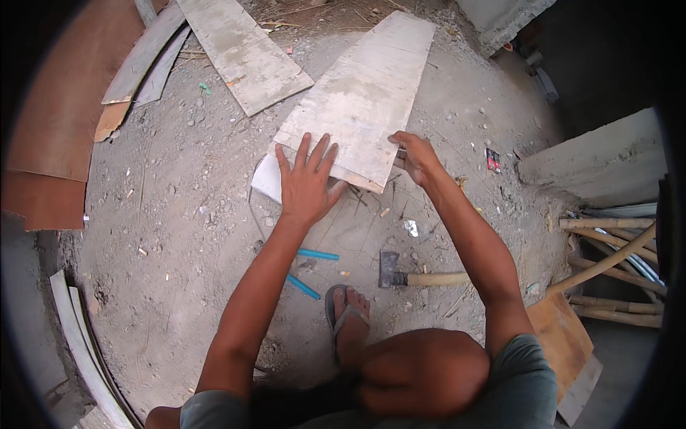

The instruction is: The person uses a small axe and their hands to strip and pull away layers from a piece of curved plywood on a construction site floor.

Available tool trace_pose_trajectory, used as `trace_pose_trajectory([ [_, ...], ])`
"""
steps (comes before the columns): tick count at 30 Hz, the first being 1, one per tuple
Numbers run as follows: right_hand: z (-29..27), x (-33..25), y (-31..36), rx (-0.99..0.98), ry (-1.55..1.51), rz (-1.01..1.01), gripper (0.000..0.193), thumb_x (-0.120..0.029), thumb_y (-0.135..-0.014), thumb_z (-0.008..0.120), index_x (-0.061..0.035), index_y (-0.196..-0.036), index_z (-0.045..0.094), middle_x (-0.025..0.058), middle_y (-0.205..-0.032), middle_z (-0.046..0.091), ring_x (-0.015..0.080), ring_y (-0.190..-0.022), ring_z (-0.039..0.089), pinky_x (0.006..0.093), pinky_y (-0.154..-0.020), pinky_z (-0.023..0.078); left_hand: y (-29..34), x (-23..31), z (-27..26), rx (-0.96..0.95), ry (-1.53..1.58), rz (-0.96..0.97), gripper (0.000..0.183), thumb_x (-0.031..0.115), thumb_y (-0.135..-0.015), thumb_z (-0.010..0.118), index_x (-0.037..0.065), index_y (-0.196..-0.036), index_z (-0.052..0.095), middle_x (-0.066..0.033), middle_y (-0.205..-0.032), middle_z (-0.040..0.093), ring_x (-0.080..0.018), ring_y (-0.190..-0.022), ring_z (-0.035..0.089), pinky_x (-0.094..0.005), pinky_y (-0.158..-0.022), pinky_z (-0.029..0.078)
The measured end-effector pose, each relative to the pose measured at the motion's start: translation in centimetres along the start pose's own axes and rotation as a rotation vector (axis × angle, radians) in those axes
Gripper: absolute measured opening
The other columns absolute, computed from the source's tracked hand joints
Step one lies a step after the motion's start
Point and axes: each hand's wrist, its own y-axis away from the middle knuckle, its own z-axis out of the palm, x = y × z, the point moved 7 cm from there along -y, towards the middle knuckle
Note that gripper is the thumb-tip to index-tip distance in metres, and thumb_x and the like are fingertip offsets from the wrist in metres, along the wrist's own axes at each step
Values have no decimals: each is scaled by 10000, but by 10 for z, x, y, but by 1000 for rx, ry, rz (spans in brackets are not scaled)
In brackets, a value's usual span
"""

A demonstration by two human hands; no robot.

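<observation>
A long pale wooden board (357, 100), worn and dusty, stretches away from me above the dirt ground. My left hand (307, 182) lies on its near left edge, fingers spread across the top. At the near right corner my right hand (413, 159) grips the board's edge, thumb on top and fingers curled beneath. Under the left hand a white block-like piece (267, 175) shows beside the board; the rest of it is hidden. A hammer (418, 279) with a dark head and wooden handle lies near my foot.
Another pale board (246, 57) lies at the far left. Brown plywood sheets (64, 100) line the left side. Two blue pipe pieces (304, 286) lie by my left forearm. Concrete columns (593, 161) and bamboo poles (614, 257) stand at right. Rubble and litter dot the ground.
</observation>
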Motion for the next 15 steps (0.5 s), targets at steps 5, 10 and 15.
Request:
trace_pose_trajectory([
  [5,78,-160,60,-134,-10,-447,342,-202,-949,716,40,-1181,652,117,-1038,717,215,-920,731,340,-835,612,-43,-5,-124,559,375,277,398,148,-939,734,111,-1333,682,-98,-1179,759,-253,-1014,746,-323,-907,574],
  [10,160,-195,122,-287,199,-772,436,-338,-1055,614,39,-1273,638,127,-1079,745,187,-893,733,297,-811,599,-27,-83,-180,619,569,-69,281,280,-1054,640,41,-1163,740,-160,-903,762,-231,-772,732,-336,-743,555],
  [15,205,-116,191,-319,803,-1626,137,-182,-902,764,-61,-959,736,98,-869,736,229,-745,709,343,-762,561,20,-125,-222,656,557,-146,457,362,-1108,567,-71,-1148,706,-101,-947,765,-106,-874,642,-302,-799,529],
])
